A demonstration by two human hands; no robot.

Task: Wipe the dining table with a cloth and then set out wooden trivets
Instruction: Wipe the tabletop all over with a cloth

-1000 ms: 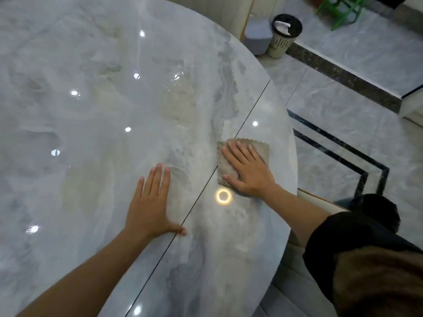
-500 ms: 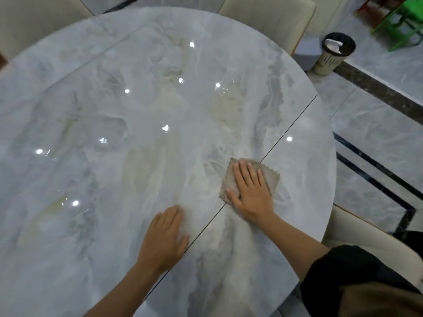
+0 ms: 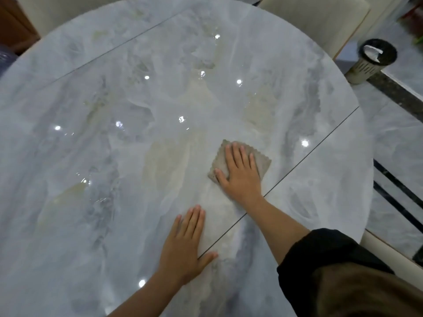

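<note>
A round grey marble dining table (image 3: pixel 114 156) fills most of the view, glossy with light reflections and a thin seam running diagonally on its right side. A small beige cloth (image 3: pixel 219 161) with a scalloped edge lies flat on the table right of centre. My right hand (image 3: pixel 240 175) presses flat on the cloth, fingers straight and spread. My left hand (image 3: pixel 185 245) rests flat on the bare tabletop nearer to me, fingers straight, thumb out over the seam. No trivets are in view.
Cream chair backs stand at the far edge (image 3: pixel 313 21) and at the right near edge (image 3: pixel 384 250). A black-rimmed waste bin (image 3: pixel 373 60) sits on the tiled floor at the upper right. A brown wooden piece (image 3: pixel 13 26) shows at the top left.
My right hand has slid the cloth away from the table's right edge, across the seam toward the centre. My left hand stays flat on the table. The view has lifted to show more table.
</note>
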